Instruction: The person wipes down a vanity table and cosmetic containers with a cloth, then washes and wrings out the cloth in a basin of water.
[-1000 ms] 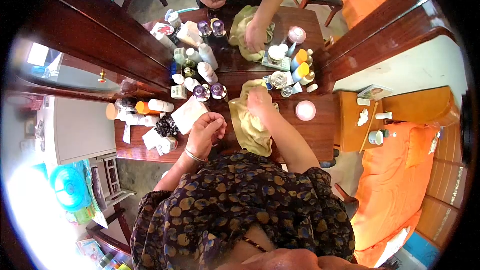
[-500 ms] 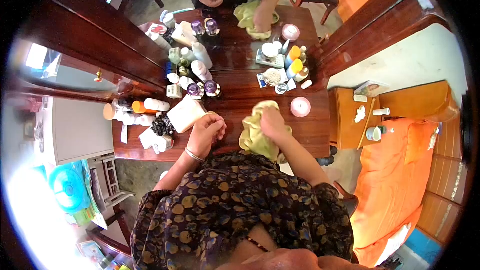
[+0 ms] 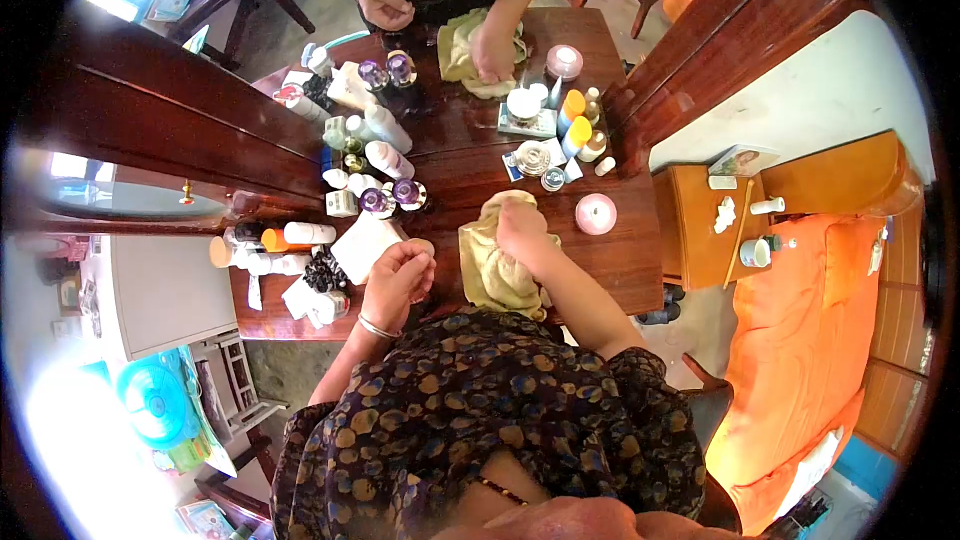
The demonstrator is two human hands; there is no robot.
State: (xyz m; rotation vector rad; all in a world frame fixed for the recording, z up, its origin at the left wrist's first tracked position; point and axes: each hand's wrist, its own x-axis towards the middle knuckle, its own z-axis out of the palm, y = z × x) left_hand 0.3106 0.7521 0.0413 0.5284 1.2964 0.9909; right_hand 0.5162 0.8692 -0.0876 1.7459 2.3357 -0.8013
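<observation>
My right hand (image 3: 522, 228) presses down on a crumpled yellow-green cloth (image 3: 488, 275) on the brown wooden tabletop (image 3: 440, 240). Its fingertips are hidden in the folds. A bangle circles the wrist of my left hand (image 3: 400, 282), whose fingers curl together with nothing visible in them. That hand hovers near the table's front edge, beside a white, flat, squarish pack (image 3: 366, 248). To the right of the cloth stands a round pink-lidded jar (image 3: 596, 214). A mirror behind the table reflects both hands and the cloth.
Several bottles stand at the left back, including purple-capped ones (image 3: 408, 192) and a white one (image 3: 388, 160). At the right back are yellow-capped bottles (image 3: 577, 137) and a glass jar (image 3: 532, 158). A black beaded item (image 3: 325, 270) lies left. An orange-covered bed (image 3: 790, 330) is at right.
The cloth has shifted a little left under my right hand, and one side now lies flatter. My left hand stays curled near the white pack. The whole view has tilted slightly.
</observation>
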